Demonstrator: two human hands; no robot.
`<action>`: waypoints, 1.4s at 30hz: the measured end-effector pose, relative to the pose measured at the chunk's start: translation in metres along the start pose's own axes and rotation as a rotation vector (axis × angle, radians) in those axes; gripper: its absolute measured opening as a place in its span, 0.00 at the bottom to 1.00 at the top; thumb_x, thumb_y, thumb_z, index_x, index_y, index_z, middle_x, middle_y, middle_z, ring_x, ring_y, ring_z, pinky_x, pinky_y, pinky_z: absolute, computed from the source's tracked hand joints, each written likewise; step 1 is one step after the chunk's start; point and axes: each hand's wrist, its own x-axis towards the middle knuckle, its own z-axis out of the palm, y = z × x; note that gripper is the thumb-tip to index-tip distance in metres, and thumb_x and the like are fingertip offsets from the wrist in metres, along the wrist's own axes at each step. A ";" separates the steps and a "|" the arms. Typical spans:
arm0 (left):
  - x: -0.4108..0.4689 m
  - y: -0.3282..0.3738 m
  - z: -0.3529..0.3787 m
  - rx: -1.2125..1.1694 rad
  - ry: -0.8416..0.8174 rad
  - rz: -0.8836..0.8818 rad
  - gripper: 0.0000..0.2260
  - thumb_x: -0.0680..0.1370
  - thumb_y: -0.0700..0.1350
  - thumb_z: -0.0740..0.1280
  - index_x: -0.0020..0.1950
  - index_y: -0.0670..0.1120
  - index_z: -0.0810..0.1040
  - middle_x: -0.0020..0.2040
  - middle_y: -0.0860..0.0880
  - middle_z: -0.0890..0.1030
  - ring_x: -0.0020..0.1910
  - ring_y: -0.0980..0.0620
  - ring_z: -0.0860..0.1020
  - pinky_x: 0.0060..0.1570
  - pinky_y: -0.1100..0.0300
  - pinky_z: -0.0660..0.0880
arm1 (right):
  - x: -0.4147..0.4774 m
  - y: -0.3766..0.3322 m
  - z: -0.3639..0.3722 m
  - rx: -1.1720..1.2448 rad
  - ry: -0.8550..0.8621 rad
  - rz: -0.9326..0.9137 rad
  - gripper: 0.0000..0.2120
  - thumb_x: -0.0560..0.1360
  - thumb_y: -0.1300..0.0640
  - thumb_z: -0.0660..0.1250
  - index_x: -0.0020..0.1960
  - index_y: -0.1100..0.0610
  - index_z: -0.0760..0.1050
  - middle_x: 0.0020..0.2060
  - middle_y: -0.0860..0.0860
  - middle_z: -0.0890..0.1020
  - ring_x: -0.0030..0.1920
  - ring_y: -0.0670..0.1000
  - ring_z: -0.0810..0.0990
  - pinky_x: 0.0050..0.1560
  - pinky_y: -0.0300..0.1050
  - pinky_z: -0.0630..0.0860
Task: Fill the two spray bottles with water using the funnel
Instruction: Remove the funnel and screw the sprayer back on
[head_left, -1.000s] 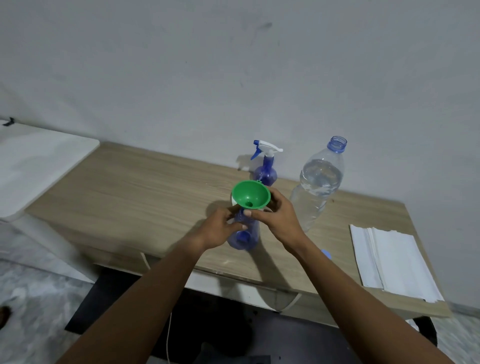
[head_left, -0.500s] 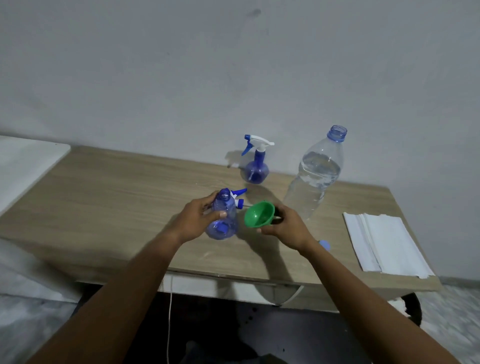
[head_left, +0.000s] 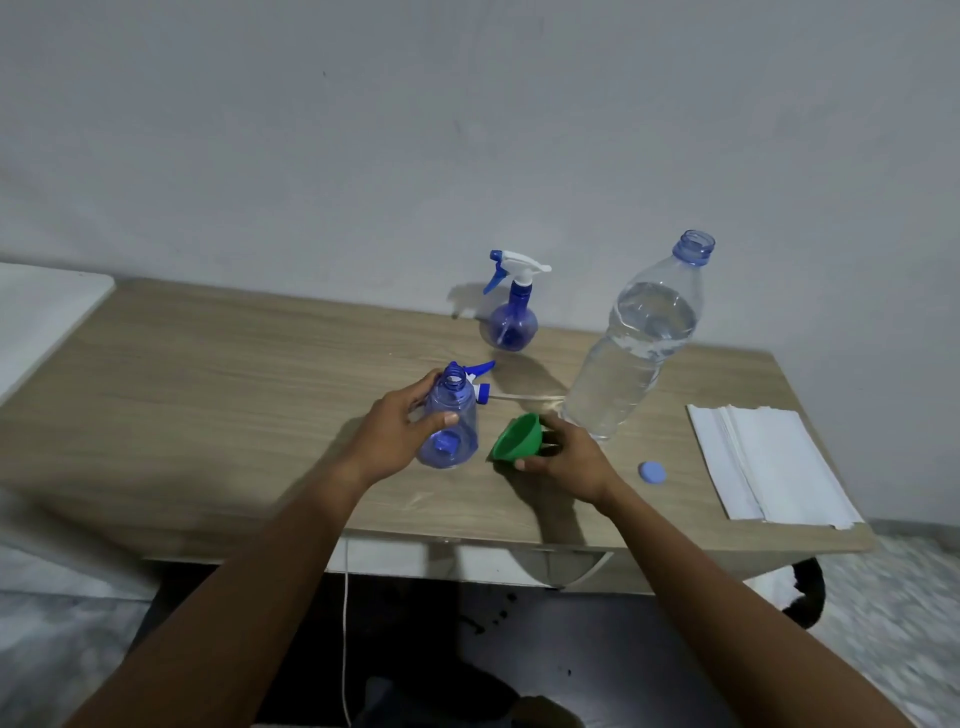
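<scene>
Your left hand (head_left: 395, 436) grips the small round spray bottle of clear blue plastic (head_left: 451, 423), with the thumb across its front and the fingers curled behind its neck. This bottle stands on the light wooden table (head_left: 208, 395) near the front edge, and its mouth is open. Its blue and white spray head (head_left: 480, 382) lies on the table just behind it.

Your right hand (head_left: 569, 460) holds the green plastic funnel (head_left: 519, 439), fingers closed around the narrow end. The funnel is tilted on its side, the wide mouth turned to the left, just beside the open bottle but apart from it. I cannot tell if its rim touches the table.

The second blue spray bottle (head_left: 511, 317) stands upright further back, near the wall, with its white trigger head on. To its right stands the tall clear plastic water bottle (head_left: 641, 353), uncapped and mostly full of water. Its round blue cap (head_left: 651, 473) lies on the table near your right wrist. A stack of white folded paper (head_left: 769, 462) lies at the right end of the table.
</scene>
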 end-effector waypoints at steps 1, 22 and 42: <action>0.000 0.000 0.000 0.005 0.001 -0.002 0.26 0.79 0.42 0.74 0.77 0.49 0.73 0.67 0.53 0.82 0.69 0.56 0.77 0.66 0.63 0.76 | 0.000 0.003 0.000 0.004 0.001 -0.005 0.47 0.56 0.42 0.81 0.72 0.54 0.72 0.59 0.50 0.83 0.57 0.50 0.84 0.62 0.55 0.80; -0.002 0.000 0.004 0.009 0.031 -0.029 0.29 0.78 0.43 0.74 0.79 0.48 0.70 0.70 0.53 0.80 0.70 0.56 0.76 0.51 0.78 0.74 | -0.010 -0.029 0.005 0.022 0.210 -0.101 0.33 0.73 0.52 0.77 0.75 0.53 0.70 0.71 0.52 0.76 0.68 0.53 0.75 0.64 0.45 0.74; 0.001 -0.003 0.007 0.014 0.074 -0.067 0.25 0.77 0.38 0.74 0.70 0.57 0.73 0.55 0.68 0.82 0.56 0.75 0.78 0.53 0.77 0.72 | 0.108 -0.066 0.010 -0.316 -0.118 -0.019 0.17 0.70 0.60 0.79 0.58 0.58 0.84 0.51 0.52 0.86 0.48 0.49 0.80 0.42 0.35 0.72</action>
